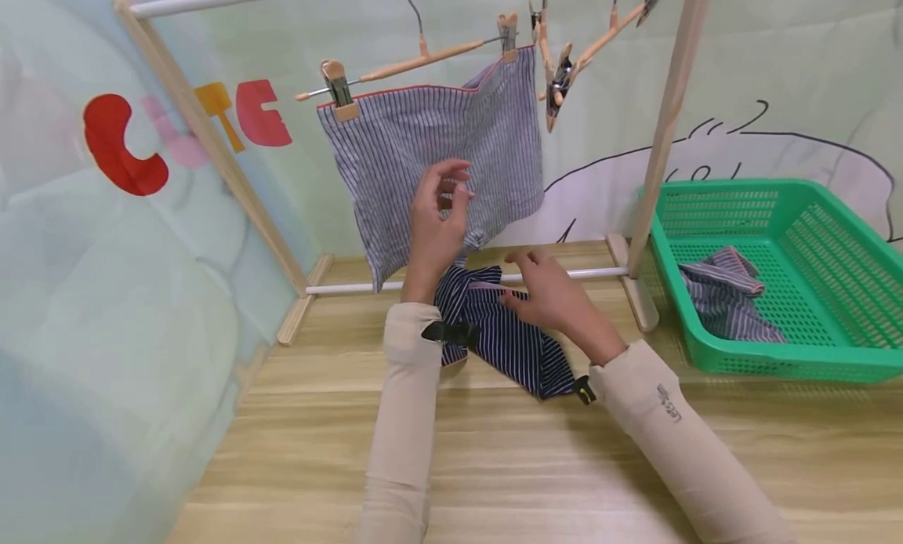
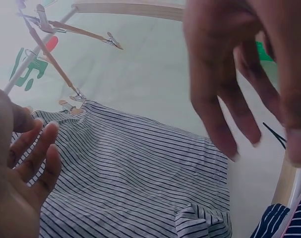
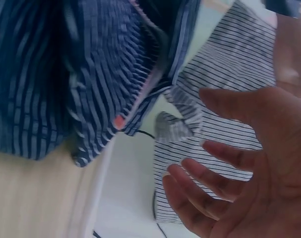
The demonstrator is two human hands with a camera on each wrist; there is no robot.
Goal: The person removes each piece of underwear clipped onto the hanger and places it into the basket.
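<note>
A light striped cloth [image 1: 494,136] with a red edge hangs from a clip hanger [image 1: 423,60], held by one clip [image 1: 339,89] at each top corner. Its lower part is bunched up. In front of it is my left hand [image 1: 436,234], fingers loosely bent, nothing in them. My right hand [image 1: 553,293] hovers lower to the right, thumb and fingers apart; the right wrist view shows the palm [image 3: 274,168] bare. Below both hands, a navy striped cloth [image 1: 511,344] lies crumpled over the rack's low bar and the table, partly hidden behind my left wrist.
The wooden rack [image 1: 673,113] stands on the table [image 1: 310,450] against a printed backdrop. Further clip hangers [image 1: 600,42] hang at its right side. A green basket [image 1: 797,354] on the right contains another striped cloth [image 1: 730,297].
</note>
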